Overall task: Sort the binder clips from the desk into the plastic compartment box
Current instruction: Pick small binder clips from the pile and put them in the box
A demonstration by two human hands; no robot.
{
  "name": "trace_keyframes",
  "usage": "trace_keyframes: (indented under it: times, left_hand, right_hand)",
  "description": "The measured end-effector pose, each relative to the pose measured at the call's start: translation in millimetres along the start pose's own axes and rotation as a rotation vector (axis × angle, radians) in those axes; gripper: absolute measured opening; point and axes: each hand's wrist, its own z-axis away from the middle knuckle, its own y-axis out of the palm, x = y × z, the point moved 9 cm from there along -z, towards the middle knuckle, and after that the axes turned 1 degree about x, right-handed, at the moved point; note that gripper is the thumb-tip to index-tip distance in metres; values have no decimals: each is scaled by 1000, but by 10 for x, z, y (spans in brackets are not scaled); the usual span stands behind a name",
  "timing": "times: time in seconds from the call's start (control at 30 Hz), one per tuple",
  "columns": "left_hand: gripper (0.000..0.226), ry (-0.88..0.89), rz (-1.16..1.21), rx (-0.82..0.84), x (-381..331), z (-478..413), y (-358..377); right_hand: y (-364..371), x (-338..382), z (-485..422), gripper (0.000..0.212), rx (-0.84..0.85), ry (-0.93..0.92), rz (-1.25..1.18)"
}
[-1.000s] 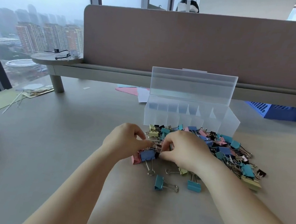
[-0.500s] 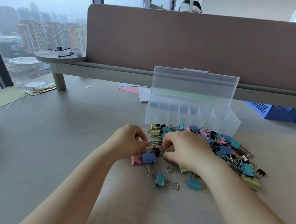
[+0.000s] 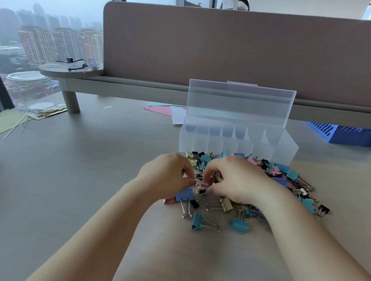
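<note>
Left hand (image 3: 167, 175) and right hand (image 3: 237, 180) are pinching a pink binder clip (image 3: 205, 184) between them, its length running hand to hand.

Both bare forearms reached in from the lower edge, converging, wrists low. Left hand (image 3: 167, 176) knuckles up, fingers curled, thumb and forefinger pinched at one end of a pink clip (image 3: 205, 184). Right hand (image 3: 237, 180) arched over, fingers curled down, thumb at the clip's other end; hands nearly touching.
</note>
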Motion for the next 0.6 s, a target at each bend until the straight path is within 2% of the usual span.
trace_keyframes:
  times: [0.1,0.3,0.47,0.6]
  left_hand:
    - [16,-3,-24,36,-17,5,-23]
    - [33,67,-93,191,-181,97,78]
    - [26,101,-130,189,-223,125,84]
    - [29,111,-118,210,-258,141,109]
  right_hand:
    - [53,55,-4,20,10,-20,74]
    - [82,21,3,12,28,-12,140]
    - [39,-27,68,16,107,18,64]
    - [93,-70,84,14,188,32,49]
